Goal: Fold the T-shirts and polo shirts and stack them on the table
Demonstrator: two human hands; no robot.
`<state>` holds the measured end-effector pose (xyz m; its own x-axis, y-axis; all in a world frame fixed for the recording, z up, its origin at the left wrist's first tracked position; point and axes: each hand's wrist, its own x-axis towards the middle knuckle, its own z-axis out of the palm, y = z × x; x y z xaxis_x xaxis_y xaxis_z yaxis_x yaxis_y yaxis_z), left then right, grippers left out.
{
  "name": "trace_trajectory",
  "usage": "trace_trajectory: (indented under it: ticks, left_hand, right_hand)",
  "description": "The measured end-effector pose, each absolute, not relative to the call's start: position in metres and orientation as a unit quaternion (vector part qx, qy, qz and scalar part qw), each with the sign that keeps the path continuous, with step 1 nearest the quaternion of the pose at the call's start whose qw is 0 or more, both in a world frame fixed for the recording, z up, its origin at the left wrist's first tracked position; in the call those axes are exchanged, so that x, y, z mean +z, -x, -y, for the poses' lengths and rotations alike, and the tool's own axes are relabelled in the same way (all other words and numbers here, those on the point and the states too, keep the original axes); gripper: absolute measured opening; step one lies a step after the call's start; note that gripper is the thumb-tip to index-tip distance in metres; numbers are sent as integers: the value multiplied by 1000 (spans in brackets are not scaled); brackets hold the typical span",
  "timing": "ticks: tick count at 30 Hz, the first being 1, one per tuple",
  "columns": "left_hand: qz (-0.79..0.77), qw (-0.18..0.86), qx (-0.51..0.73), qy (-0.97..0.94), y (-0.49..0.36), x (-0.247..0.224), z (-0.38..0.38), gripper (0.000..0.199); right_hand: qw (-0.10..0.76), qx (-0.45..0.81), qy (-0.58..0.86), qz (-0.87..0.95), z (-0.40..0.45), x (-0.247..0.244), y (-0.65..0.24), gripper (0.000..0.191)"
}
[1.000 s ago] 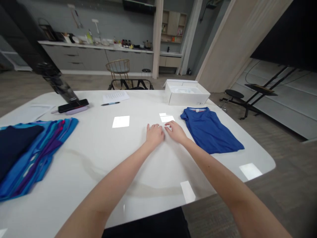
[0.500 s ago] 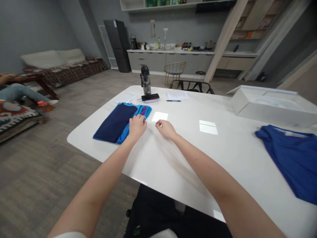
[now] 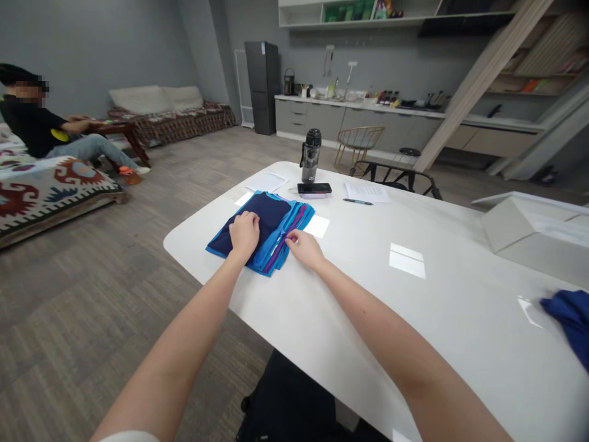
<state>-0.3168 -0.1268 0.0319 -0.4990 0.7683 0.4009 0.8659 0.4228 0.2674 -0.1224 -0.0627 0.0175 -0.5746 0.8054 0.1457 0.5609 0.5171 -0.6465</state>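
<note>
A stack of folded clothes (image 3: 271, 212) lies on the white table, navy on top, with bright blue and purple layers showing along its right side. My left hand (image 3: 245, 235) rests over the navy cloth, fingers curled downward and closed; whether fabric is caught under them is hidden. At the right edge of the stack, my right hand (image 3: 304, 248) is closed, thumb and fingertips pinching at the purple and blue layers. A crumpled blue garment (image 3: 570, 319) lies far to the right, cut off by the view.
Behind the stack stand a dark water bottle (image 3: 311, 156) and a black phone (image 3: 314, 188). Papers (image 3: 367, 191) and a pen (image 3: 358, 201) lie nearby. A white box (image 3: 538, 233) sits at right. Another person (image 3: 41, 116) sits far left.
The view has turned left. My left hand has shifted left onto the navy cloth. My right hand has come from bare table to the stack's right edge, where more purple shows.
</note>
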Motion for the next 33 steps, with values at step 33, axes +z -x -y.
trace_trajectory:
  ticks: [33]
  left_hand:
    - [319, -383, -185, 847, -110, 13, 68, 19]
  right_hand:
    - [274, 224, 631, 690, 6, 20, -313, 32]
